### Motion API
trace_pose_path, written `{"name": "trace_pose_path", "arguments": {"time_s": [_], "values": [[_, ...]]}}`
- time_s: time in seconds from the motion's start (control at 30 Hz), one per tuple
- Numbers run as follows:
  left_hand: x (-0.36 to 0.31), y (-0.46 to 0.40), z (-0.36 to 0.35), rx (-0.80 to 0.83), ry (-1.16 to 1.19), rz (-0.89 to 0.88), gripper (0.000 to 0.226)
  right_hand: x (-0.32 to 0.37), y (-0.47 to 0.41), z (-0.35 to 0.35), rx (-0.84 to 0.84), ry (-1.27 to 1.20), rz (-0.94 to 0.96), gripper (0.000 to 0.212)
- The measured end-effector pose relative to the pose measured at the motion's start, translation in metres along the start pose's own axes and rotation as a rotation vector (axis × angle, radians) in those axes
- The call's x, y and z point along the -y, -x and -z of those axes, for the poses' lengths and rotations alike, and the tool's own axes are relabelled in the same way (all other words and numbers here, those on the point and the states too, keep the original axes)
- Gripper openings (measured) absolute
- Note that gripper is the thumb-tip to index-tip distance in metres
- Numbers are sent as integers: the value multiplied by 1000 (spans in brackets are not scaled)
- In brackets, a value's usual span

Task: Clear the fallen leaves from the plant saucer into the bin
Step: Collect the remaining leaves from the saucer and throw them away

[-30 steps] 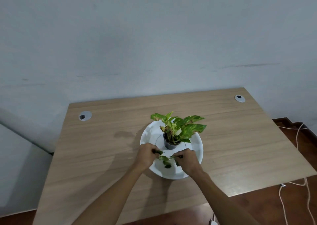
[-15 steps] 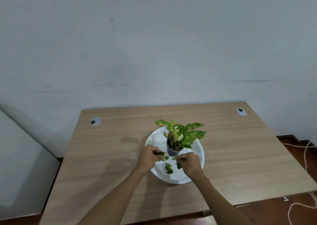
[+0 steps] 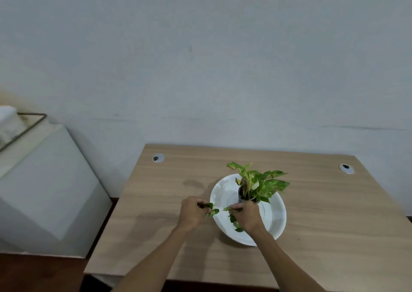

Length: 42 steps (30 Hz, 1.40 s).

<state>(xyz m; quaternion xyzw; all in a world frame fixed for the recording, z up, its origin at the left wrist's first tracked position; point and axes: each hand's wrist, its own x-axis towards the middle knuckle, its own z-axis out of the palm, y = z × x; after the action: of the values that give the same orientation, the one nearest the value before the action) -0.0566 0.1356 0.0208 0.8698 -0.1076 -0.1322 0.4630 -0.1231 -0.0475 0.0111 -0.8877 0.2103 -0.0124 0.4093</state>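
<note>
Both your hands pinching leaves at the saucer!

Loose leaves (image 3: 234, 219) lie on the saucer (image 3: 276, 220) near its left rim, beside the potted plant (image 3: 256, 183). Your left hand (image 3: 192, 212) pinches leaves at the rim; your right hand (image 3: 247, 217) pinches another above the saucer, on the table (image 3: 156, 202).

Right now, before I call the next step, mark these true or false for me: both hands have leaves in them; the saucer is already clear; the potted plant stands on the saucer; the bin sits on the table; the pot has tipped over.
1. Both hands hold leaves: true. The left hand and the right hand each pinch leaves in their fingers.
2. The saucer is clear: false. Loose leaves lie on it by the right hand.
3. The potted plant stands on the saucer: true.
4. The bin is on the table: false. No bin shows there.
5. The pot has tipped: false. It stands upright.
</note>
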Motion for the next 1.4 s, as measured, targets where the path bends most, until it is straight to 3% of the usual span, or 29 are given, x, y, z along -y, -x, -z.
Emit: {"name": "trace_pose_path", "arguments": {"time_s": [0.47, 0.73, 0.93, 1.07, 1.23, 1.4], "values": [[85, 19, 143, -223, -31, 68, 10, 140, -10, -101, 150, 37, 194, 14], [179, 50, 269, -335, -44, 167, 9, 240, 13, -232, 217, 99, 316, 15], [275, 78, 338, -373, -5, 351, 14, 289, 36, -340, 294, 159, 353, 15], [327, 96, 347, -389, -2, 435, 6, 289, 54, -408, 353, 191, 321, 20], [406, 92, 319, -382, 79, 552, 21, 261, 63, -489, 379, 167, 225, 26], [479, 73, 280, -419, 140, 599, 9, 219, 66, -568, 392, 145, 119, 29]]}}
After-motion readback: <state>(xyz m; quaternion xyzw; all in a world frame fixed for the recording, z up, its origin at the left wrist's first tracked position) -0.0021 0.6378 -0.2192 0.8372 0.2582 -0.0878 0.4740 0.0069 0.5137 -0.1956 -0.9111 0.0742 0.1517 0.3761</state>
